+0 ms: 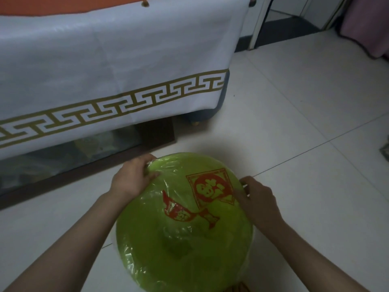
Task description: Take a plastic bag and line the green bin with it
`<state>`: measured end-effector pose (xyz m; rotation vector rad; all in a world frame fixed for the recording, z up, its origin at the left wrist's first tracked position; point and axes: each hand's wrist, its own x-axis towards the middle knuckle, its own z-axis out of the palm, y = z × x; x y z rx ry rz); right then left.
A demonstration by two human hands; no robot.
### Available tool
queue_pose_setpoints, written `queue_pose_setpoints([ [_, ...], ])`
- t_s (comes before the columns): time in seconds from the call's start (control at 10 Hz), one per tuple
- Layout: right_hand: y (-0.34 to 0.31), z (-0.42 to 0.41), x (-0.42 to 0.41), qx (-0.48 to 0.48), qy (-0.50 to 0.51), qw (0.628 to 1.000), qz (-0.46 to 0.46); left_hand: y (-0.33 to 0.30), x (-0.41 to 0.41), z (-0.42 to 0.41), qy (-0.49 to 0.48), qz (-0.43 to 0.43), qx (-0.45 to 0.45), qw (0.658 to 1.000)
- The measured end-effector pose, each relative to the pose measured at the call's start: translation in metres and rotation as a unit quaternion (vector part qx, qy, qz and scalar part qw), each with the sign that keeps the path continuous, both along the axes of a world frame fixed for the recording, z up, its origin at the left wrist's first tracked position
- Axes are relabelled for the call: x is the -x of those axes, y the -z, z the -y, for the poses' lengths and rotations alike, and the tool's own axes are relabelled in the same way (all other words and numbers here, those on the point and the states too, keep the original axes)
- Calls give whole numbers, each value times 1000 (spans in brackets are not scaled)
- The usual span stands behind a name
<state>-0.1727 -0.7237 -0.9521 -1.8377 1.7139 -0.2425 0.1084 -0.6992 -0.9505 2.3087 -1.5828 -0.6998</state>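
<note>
The green bin (147, 239) stands on the tiled floor right below me, seen from above. A clear plastic bag (202, 199) with red print is stretched across its mouth and hangs into it. My left hand (131, 178) pinches the bag's edge over the bin's far left rim. On the right rim, my right hand (255, 196) grips the bag's edge against the bin. The bin's near side runs out of the picture at the bottom.
A low table draped in a white cloth (109, 66) with a gold key-pattern border stands just beyond the bin on the left. Clutter lies in the dark space under it. Pale floor tiles (305, 114) stretch to the right. A pink curtain (366, 24) hangs at the far right.
</note>
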Motion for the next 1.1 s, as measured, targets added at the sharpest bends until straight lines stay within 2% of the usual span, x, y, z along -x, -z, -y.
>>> queue_pose_setpoints([
  [0.1,0,22,-9,-37,13,998,41,4,-1,-2,-46,-28,10,999],
  [0.2,-10,48,-16,-97,42,985,140,7,-3,-3,-96,-55,17,994],
  [0.3,-20,60,-26,-116,78,973,185,9,1,-10,-174,-79,25,981],
  [0.4,-21,46,-20,-4,81,996,39,13,6,-25,-239,-83,42,966],
  [0.5,-19,19,-14,-100,90,991,7,17,7,-39,-277,-98,60,954],
  [0.6,-11,12,-15,-170,97,977,89,20,8,-49,-289,-101,74,949],
  [0.7,-10,15,-14,-157,111,967,164,21,7,-57,-299,-124,69,944],
  [0.8,-9,15,-12,-165,114,962,183,21,8,-62,-298,-142,56,942],
  [0.9,-13,18,-12,-189,103,961,172,10,9,-63,-296,-186,14,937],
  [1.0,-32,19,-16,-215,93,967,105,-19,10,-67,-293,-193,-4,936],
  [1.1,-74,15,-22,-127,38,988,-77,-64,14,-77,-254,-76,3,964],
])
